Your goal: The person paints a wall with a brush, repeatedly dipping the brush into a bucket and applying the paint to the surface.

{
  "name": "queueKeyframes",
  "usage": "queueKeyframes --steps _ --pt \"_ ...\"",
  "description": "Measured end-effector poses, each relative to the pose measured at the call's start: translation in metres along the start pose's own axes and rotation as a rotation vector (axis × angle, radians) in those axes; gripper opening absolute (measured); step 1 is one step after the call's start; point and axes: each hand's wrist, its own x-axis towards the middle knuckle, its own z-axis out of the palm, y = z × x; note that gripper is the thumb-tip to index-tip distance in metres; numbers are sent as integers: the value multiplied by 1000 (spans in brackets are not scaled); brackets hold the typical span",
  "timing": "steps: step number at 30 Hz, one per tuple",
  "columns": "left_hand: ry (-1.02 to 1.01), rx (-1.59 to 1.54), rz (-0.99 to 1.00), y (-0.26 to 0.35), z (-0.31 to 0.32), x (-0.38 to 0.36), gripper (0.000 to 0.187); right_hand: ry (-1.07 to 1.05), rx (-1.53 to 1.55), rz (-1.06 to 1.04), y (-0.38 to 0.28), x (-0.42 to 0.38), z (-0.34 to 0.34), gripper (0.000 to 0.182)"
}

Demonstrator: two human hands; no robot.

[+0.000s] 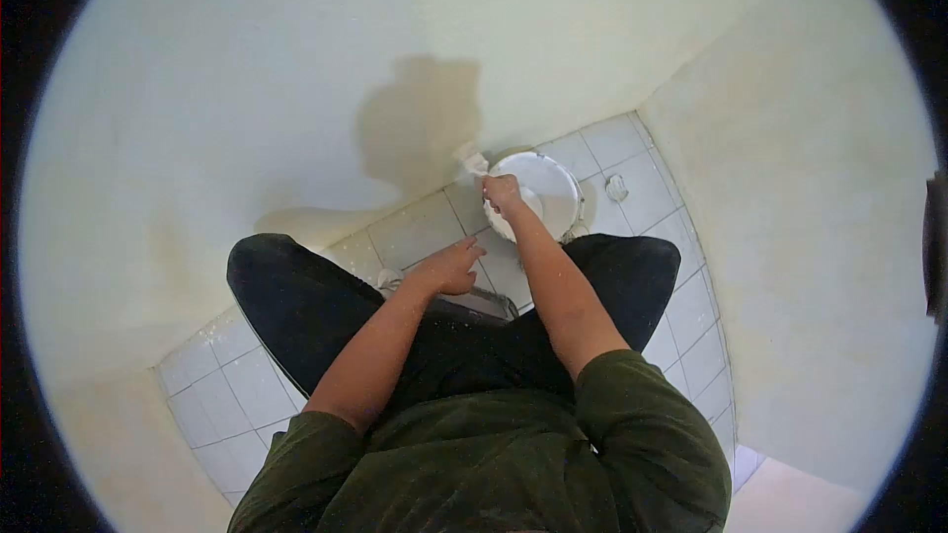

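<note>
My right hand (502, 193) is closed around the handle of a paintbrush (472, 159). The brush's pale bristle end points up and left, close to the lower part of the wall (326, 89). Just beside and under that hand stands a white bucket (561, 178) with a smeared rim and whitish paint inside. My left hand (454, 267) hovers over the tiled floor between my knees, fingers stretched out and apart, holding nothing. Most of the brush handle is hidden in my right hand's grip.
A small whitish object (616, 188) lies on the floor tiles (647, 202) right of the bucket. Walls meet in a corner ahead, and a second wall (820, 237) rises on the right. My bent knees (281, 276) flank the work spot. Pale specks dot the tiles.
</note>
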Motion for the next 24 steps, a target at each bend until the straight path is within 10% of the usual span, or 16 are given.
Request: queueKeyframes --steps 13,20,24 --pt "-16 -43 -57 1 1 -1 60 -159 326 -198 -211 -111 -74 36" --pt "-38 -34 -88 0 2 7 61 -221 848 -431 -197 -88 -39 40" --pt "-51 -31 -113 5 -4 4 61 -63 572 -354 -146 -44 13 45"
